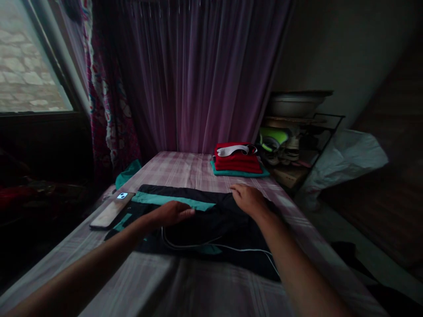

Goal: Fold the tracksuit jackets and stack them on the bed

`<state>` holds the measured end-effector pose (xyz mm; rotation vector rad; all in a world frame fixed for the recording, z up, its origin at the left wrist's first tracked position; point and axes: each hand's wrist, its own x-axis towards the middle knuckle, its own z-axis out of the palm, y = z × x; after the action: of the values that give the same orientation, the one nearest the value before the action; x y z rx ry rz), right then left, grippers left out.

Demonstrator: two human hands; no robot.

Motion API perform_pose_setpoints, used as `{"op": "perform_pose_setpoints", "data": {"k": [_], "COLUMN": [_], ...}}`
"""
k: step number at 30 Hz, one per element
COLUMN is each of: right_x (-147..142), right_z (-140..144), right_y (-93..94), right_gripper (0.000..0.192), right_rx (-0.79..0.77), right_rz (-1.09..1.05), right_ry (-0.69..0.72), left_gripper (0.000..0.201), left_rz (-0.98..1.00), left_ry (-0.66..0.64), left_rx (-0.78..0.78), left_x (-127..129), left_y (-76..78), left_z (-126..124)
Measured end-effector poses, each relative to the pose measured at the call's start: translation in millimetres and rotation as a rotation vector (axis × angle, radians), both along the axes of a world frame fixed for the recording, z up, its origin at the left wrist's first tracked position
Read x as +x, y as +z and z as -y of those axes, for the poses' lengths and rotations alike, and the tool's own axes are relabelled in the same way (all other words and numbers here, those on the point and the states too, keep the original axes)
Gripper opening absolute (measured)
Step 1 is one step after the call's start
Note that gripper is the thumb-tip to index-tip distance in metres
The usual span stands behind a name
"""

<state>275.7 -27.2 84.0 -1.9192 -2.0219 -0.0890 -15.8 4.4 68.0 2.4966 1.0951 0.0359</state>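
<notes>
A dark garment with teal panels and thin white piping (231, 220) lies spread across the bed in front of me, partly folded over itself. My left hand (175, 212) rests on its middle, by the teal strip (158, 199), with the thumb stretched out to the right. Near the far right edge of the cloth, my right hand (248, 199) lies with its fingers stretched to the left, their undersides hidden. A phone (109, 213) lies at the garment's left end, close to the bed's left edge.
A folded stack of red and teal clothes (238, 164) with a white band on top sits at the bed's far end. Behind it hangs a purple curtain (205, 75). To the right, a rack (294, 121) holds a basin and shoes, beside a white plastic bag (350, 158).
</notes>
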Motion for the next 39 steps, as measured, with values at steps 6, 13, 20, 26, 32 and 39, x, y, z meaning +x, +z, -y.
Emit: {"op": "perform_pose_setpoints", "data": {"k": [6, 13, 20, 26, 32, 39], "right_x": [-16.1, 23.8, 23.3, 10.1, 16.2, 46.5], "right_z": [-43.5, -46.3, -51.3, -53.6, -53.0, -44.6], "right_y": [-56.2, -117.4, -96.3, -104.2, -115.3, -113.3], "right_gripper": [0.051, 0.058, 0.056, 0.054, 0.057, 0.060], "right_rx": [-0.106, -0.365, -0.204, -0.291, -0.326, -0.295], "right_rz": [0.054, 0.151, 0.069, 0.145, 0.153, 0.193], "right_ry": [0.046, -0.104, -0.041, 0.002, 0.035, -0.066], "left_gripper": [0.048, 0.056, 0.045, 0.040, 0.065, 0.074], "left_rz": [-0.016, -0.295, -0.393, -0.473, -0.277, -0.292], "left_ry": [0.380, 0.498, 0.377, 0.532, 0.473, 0.482], "left_rx": [0.312, 0.282, 0.194, 0.351, 0.235, 0.193], "left_x": [-45.0, -95.5, -116.8, -80.5, -33.5, -52.6], "left_y": [-36.2, -75.4, -78.5, -57.8, -79.1, -95.2], "left_z": [-68.0, -95.4, -108.3, -105.4, -97.1, -105.8]}}
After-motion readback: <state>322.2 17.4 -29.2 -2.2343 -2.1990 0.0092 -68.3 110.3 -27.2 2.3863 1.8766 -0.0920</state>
